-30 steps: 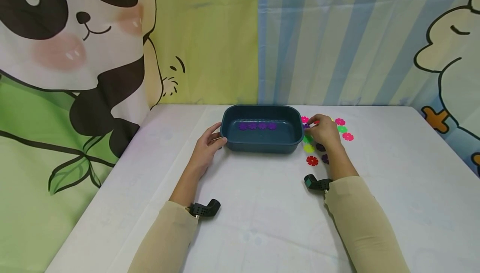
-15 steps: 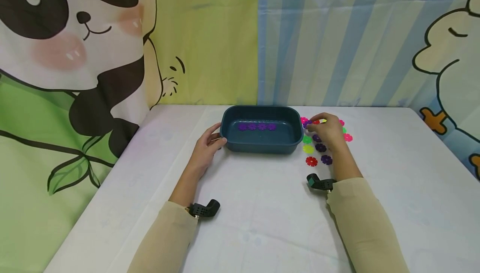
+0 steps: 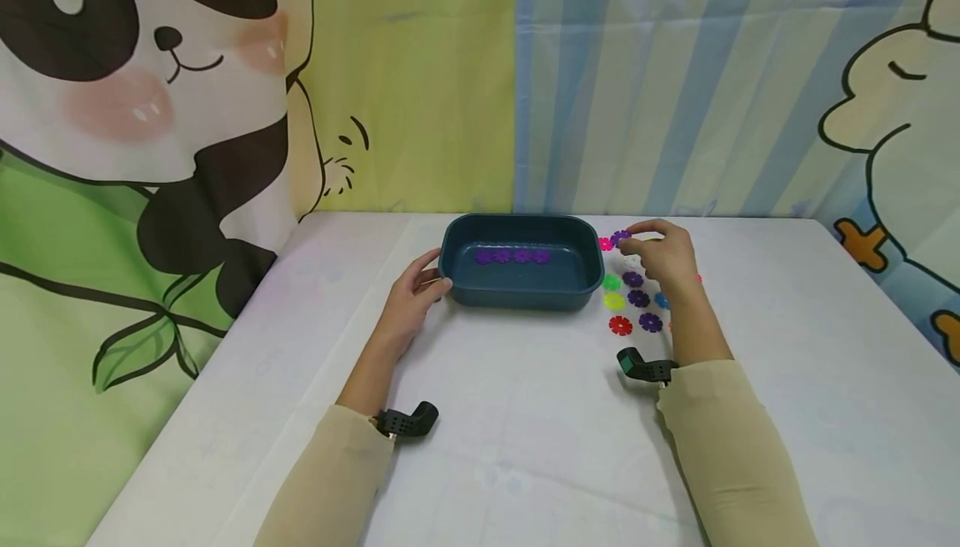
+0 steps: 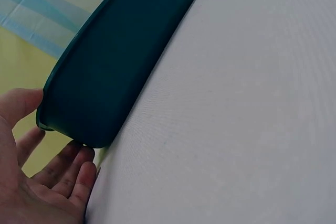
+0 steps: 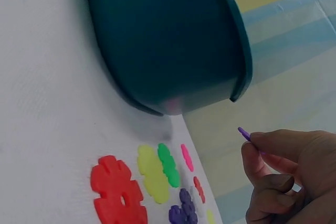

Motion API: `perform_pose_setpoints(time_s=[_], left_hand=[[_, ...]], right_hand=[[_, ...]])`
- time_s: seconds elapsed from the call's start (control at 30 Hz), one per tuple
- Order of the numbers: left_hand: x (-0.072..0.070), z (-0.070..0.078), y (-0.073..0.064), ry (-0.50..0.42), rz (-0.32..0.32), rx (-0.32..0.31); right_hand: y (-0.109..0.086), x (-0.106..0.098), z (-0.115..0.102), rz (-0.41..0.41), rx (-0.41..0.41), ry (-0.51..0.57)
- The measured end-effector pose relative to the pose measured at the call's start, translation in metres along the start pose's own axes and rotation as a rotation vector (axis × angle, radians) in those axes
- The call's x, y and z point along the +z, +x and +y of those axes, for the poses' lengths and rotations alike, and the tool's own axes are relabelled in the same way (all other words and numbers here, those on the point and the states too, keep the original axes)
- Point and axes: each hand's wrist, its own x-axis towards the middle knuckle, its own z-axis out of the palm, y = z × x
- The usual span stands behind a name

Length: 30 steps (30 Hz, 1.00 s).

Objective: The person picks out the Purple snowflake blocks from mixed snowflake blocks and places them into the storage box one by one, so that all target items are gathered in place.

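Note:
A dark teal plastic tub (image 3: 517,295) stands on the white table, with a row of several purple flower-shaped plastic discs (image 3: 522,256) inside. My left hand (image 3: 408,297) holds its left end; the left wrist view shows the thumb at the rim and the fingers by the end wall. To the right of the tub, my right hand (image 3: 666,255) pinches a purple flower-shaped disc (image 5: 244,134) between thumb and fingertip, raised beside the tub's end. Below that hand lie loose flower discs, among them a red one (image 3: 620,326), a yellow one (image 3: 614,302) and a dark purple one (image 3: 650,323). The hand hides some of them.
A green disc (image 3: 611,282), a pink disc (image 3: 605,243) and a blue disc (image 3: 662,300) lie in the same group. The white tabletop (image 3: 495,430) runs back to a striped curtain (image 3: 637,97). On the left hangs cloth with a printed panda (image 3: 150,72).
My right hand has risen and shifted slightly right, lifting the purple disc away from the group of discs. The left hand has stayed at the tub, which stands in place.

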Motion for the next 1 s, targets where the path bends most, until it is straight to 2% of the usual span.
perform_pose_setpoints(time_s=[0.47, 1.0], left_hand=[[-0.001, -0.003, 0.0, -0.001, -0.003, -0.014], [-0.002, -0.004, 0.001, 0.001, -0.009, -0.007]], right_hand=[[-0.007, -0.004, -0.009, 0.037, -0.022, 0.102], [-0.02, -0.003, -0.027, 0.056, -0.065, 0.139]])
